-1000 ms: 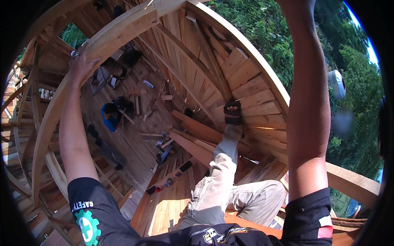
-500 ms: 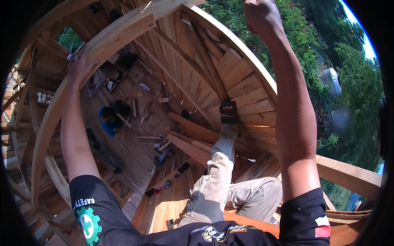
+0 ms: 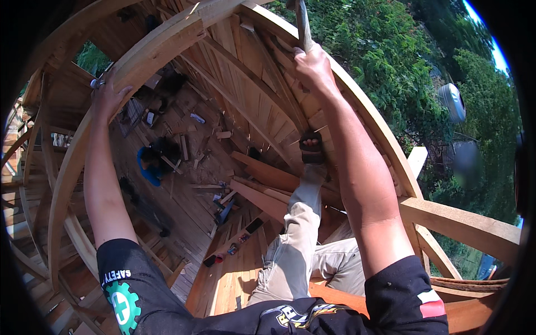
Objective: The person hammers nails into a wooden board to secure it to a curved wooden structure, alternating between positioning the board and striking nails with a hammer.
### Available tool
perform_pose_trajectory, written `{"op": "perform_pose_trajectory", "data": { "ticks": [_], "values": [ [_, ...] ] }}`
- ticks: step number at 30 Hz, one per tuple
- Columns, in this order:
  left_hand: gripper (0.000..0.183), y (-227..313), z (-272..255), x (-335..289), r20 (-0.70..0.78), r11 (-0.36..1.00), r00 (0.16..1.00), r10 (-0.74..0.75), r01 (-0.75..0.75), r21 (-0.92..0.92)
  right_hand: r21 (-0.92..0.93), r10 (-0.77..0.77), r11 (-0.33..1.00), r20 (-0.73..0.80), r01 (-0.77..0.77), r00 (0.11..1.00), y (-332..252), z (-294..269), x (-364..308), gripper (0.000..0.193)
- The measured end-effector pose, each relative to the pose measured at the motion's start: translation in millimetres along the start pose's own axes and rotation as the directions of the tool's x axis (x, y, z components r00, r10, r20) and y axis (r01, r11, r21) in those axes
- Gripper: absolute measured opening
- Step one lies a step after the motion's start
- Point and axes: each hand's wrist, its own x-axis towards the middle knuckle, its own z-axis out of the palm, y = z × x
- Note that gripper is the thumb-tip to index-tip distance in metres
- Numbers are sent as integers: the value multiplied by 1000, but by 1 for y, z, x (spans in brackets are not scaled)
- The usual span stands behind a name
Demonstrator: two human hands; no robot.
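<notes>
My left hand (image 3: 107, 96) is wrapped round the outer edge of a large curved wooden rib (image 3: 68, 167), with a ring on one finger. At the top, my right hand (image 3: 315, 68) is closed round the handle of a hammer (image 3: 303, 25). Most of the hammer's head is cut off by the picture's upper edge. The hammer is over the far end of the curved frame, near its pale right-hand edge beam (image 3: 357, 92); I cannot tell whether it touches the wood. My sandalled foot (image 3: 311, 148) rests against the inner planking.
Far below on the plank floor (image 3: 184, 223), a person in blue (image 3: 149, 166) is among wood scraps. Loose planks (image 3: 262, 198) lean beside my leg. A straight beam (image 3: 460, 219) juts out at right. Trees (image 3: 379, 50) and a round metal container (image 3: 451, 103) stand outside.
My right arm has swung down and to the left, bringing the hammer's handle into view. My left hand has kept its hold on the rib.
</notes>
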Motion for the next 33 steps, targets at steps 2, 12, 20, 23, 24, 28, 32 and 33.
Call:
{"op": "perform_pose_trajectory", "data": {
  "ticks": [2, 12, 20, 23, 24, 28, 32, 33],
  "values": [
    [84, 33, -2, 0, 44, 999, 998, -49, 48, 18, -86, -72, 995, -158, 59, 985, 28, -18, -37, 39],
    [93, -8, -21, -30, 320, 976, 924, -210, 218, 9, 308, 179, 942, -116, -136, 977, 99, -7, -200, 38],
    [77, 134, -29, -279, 497, 907, 868, -6, 214, -363, 386, 283, 902, -182, -196, 942, 139, 8, -251, 35],
    [81, 176, -27, -404, 692, 859, 722, 14, 345, -378, 378, 280, 902, -147, -208, 949, 135, 3, -256, 34],
    [83, 193, -30, -438, 769, 774, 640, -6, 489, -401, 361, 276, 909, -144, -209, 950, 135, 0, -256, 34],
    [90, 264, -22, -524, 921, 772, 388, 39, 573, -274, 337, 284, 918, -199, -207, 938, 130, -21, -257, 33],
    [82, 326, -16, -450, 776, 705, 610, 158, 481, -522, 314, 212, 944, -323, -107, 922, 114, -59, -204, 39],
    [76, 341, -14, -412, 669, 683, 719, 191, 392, -616, 319, 172, 946, -330, -62, 928, 100, -79, -182, 40]
  ]
}}
